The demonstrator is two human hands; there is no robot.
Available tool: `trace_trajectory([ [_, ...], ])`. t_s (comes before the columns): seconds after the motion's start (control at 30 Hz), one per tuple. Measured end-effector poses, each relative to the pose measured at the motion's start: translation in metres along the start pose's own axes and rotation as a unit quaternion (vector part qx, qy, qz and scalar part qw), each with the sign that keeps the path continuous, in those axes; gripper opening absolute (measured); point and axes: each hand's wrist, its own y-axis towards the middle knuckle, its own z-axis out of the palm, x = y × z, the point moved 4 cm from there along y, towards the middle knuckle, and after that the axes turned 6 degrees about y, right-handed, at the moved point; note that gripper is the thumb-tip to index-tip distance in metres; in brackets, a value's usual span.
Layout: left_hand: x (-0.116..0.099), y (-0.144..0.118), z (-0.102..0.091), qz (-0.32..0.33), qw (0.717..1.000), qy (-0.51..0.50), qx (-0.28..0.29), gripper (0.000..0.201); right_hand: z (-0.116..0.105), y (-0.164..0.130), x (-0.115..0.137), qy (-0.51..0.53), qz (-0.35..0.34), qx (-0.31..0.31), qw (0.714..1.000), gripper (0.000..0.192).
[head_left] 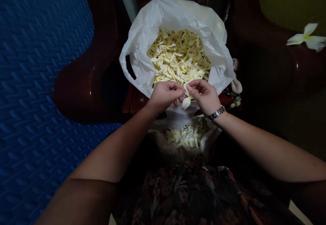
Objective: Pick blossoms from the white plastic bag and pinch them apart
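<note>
Flower (186, 99) between left hand (165, 95) and right hand (204, 96): only one petal hangs clear below; the rest is covered by curled fingers, so the exact grip is not readable. Big plastic bag (152, 38): base hidden behind both hands. Lower bag of petals (185, 137): rim partly lost in shadow, upper part blocked by the wrists. White bloom (308, 38) at right: cut by the frame edge, blurred. Small objects (236, 92) beside the watch (216, 113): too dark to identify.
</note>
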Motion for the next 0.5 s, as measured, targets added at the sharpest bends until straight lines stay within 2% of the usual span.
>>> trace_trajectory([
  [0.37, 0.0, 0.001, 0.0, -0.055, 0.998, 0.001, 0.011, 0.017, 0.003, 0.0, -0.008, 0.068, 0.07, 0.006, 0.995, 0.039],
  [0.5, 0.003, 0.002, -0.001, -0.048, 0.998, 0.012, 0.028, 0.018, 0.004, 0.0, -0.012, 0.067, 0.076, 0.016, 0.995, 0.041],
])
